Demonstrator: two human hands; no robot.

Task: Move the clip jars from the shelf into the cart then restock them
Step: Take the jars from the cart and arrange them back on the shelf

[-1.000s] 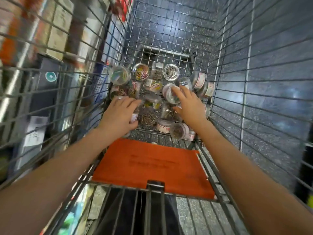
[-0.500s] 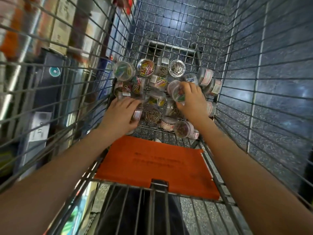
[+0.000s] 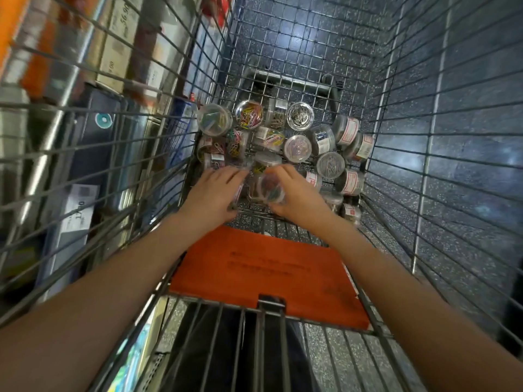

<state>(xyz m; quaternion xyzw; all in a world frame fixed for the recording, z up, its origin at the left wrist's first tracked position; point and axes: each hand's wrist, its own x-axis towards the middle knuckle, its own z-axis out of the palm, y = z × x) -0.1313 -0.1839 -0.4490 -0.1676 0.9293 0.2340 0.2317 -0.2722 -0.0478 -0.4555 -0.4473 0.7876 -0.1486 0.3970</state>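
Already the jars (image 3: 300, 116) fill the cart (image 3: 424, 142); right hand (image 3: 294, 193) grips one, left hand (image 3: 212, 193) seemingly another; restocking remains.

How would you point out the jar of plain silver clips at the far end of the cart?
Look into the wire cart, at the farthest row of jars. The silver-clip jar is the right-hand one, lid up. Its clips are all bare metal, whereas the multicoloured-clip jar two places left holds bright colours.
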